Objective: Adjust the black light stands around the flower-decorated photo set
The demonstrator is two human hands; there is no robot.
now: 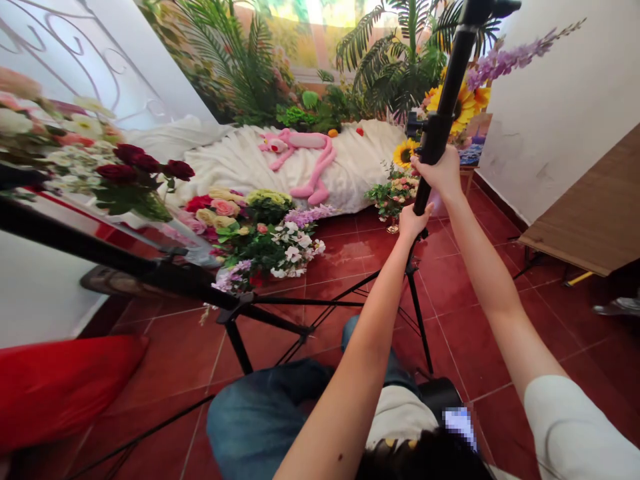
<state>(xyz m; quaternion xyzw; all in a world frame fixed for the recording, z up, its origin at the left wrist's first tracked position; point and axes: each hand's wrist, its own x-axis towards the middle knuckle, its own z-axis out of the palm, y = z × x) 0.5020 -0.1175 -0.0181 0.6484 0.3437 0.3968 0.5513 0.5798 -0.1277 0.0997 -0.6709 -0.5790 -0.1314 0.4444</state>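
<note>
A black tripod stand (456,73) rises on the right, its pole leaning to the upper right and its thin legs spread over the floor. My right hand (444,172) wraps around the pole just below a clamp knob (415,125). Lower down, my left hand (414,224) grips the same pole, close above the point where the legs branch. The pole's top runs out of the picture. Another black stand (185,283) slants across the left side, with neither hand touching it.
Flower bunches (260,233) lie ahead on red tiles (340,260). Behind them, a pink plush toy (313,143) rests on white cloth (220,160). Sunflowers (463,110) stand behind the pole. A brown board (585,200) leans right; red fabric (60,387) lies left.
</note>
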